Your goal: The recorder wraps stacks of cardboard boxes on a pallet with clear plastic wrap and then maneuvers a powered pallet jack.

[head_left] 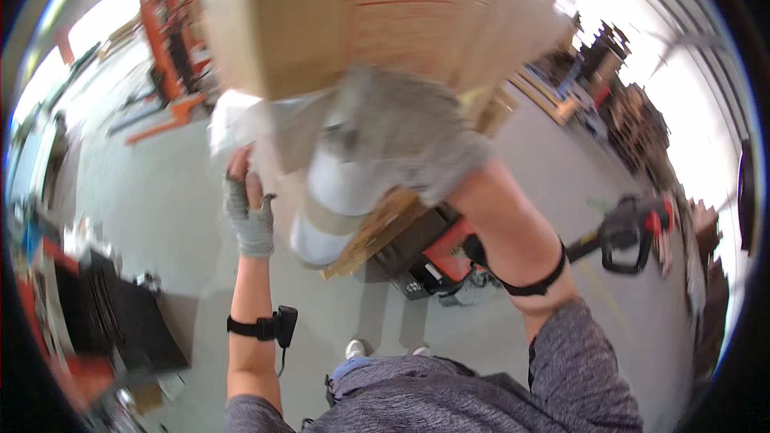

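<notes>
A tall cardboard box [305, 24] with red print fills the top middle of the head view. My right hand [401, 132], in a grey glove and smeared by motion, is in front of its lower edge. Beneath that glove a white roll with a tan band [321, 240] slants down to the left, and my right hand grips it. Translucent plastic film [241, 124] hangs at the box's lower left corner. My left hand [250, 208], in a grey glove with bare fingertips, is raised with its fingers at the film. The box hides part of the film.
Below the box are a flat cardboard piece [377, 232] and a black and red machine [437, 261] with a black handle [626, 236]. An orange lift [164, 48] stands far left. Black cases [120, 313] sit at the near left. Wooden pallets [634, 120] are stacked at the right.
</notes>
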